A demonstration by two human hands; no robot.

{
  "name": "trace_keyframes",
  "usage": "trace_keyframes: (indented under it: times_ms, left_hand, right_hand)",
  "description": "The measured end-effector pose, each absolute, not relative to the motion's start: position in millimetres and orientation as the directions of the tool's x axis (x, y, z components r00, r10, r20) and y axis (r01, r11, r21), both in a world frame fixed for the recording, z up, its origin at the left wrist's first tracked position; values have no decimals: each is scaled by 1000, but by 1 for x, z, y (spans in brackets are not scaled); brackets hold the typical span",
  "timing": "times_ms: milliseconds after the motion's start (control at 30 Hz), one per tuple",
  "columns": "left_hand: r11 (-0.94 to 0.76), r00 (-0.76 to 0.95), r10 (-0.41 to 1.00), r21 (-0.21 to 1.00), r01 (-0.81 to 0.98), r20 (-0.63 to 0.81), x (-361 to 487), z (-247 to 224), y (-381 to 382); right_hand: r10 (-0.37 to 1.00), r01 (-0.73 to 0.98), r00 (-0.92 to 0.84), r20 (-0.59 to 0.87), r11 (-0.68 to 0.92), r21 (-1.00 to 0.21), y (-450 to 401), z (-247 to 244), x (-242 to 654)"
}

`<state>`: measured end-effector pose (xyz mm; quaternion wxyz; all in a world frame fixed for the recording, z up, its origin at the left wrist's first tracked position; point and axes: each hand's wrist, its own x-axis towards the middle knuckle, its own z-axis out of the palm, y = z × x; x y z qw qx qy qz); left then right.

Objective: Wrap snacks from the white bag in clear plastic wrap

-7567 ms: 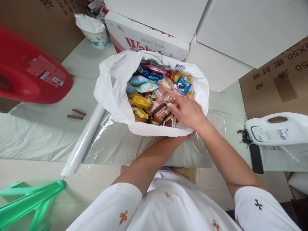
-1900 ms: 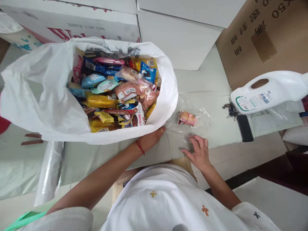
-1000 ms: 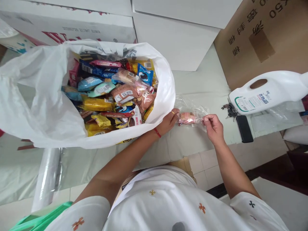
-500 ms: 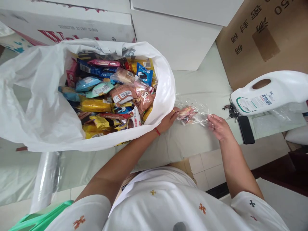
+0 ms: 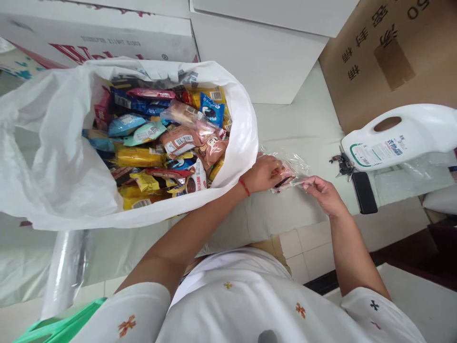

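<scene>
A clear plastic bag (image 5: 298, 164) with a small pink and dark packet (image 5: 284, 180) at it lies on the pale green cloth, right of the big white bag (image 5: 237, 143). My left hand (image 5: 266, 172), with a red string at the wrist, has its fingers bent over the clear bag's left part and the packet. At the other end, my right hand (image 5: 323, 193) pinches the clear bag's edge between thumb and fingers. Many wrapped snacks (image 5: 182, 138) in yellow, blue, pink and brown fill the white bag.
White boxes (image 5: 250, 52) stand behind the bag, a brown carton (image 5: 389, 62) at the back right. On the right lie a white bottle (image 5: 396, 138), keys (image 5: 343, 164) and a black phone (image 5: 364, 192). A clear plastic roll (image 5: 64, 271) is at the lower left.
My left hand has moved right, from the clear bag's left edge onto the packet. My right hand has shifted slightly and still pinches the clear bag.
</scene>
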<state>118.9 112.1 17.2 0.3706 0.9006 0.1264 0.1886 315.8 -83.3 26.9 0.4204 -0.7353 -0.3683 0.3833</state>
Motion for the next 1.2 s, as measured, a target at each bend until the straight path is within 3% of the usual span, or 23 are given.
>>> trace_keyframes:
  times_ms: [367,533,667,867,1200]
  left_hand:
    - [-895,990,81,446,22,115,141,33,102]
    - [-852,978,-7,510,-114,206,128,31,101]
    - [-781,965,34,609,-137,261,112,25,102]
    - [-799,960,42,586,-135,279,100,19,95]
    - [-955,986,86,294,40,143,95,32,55]
  right_hand:
    - [904,364,426,-19,-191,-912,-113,29,311]
    - [736,197,665,-128,-339,-920,-84,15,310]
    - [678,206,713,-179,-447,-871,-61,2,307]
    - [668,380,739,-82,-514,-769,-55,3,305]
    - [656,404,753,-49,-520,-752,-52,11,303]
